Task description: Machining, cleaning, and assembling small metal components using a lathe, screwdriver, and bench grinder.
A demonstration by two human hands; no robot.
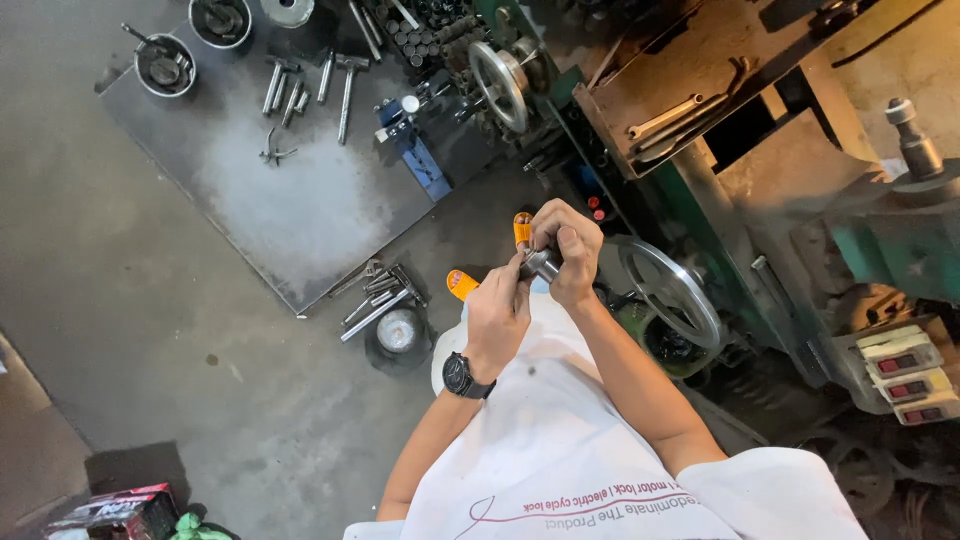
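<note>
Both my hands meet in front of my chest around a small grey metal cylinder (541,263). My right hand (568,250) wraps over it from above, thumb along its side. My left hand (497,315), with a black watch on the wrist, pinches the cylinder's near end with its fingertips. Most of the part is hidden by my fingers. Below the hands I see my white apron (560,440) and orange sandal tips (522,228) on the floor.
A green machine with two steel handwheels (672,290) stands right of me. On the floor lie a dark steel plate (290,190) with bolts, bowls and a blue tool (415,155), and loose steel rods (378,300) beside a round wire wheel (399,330).
</note>
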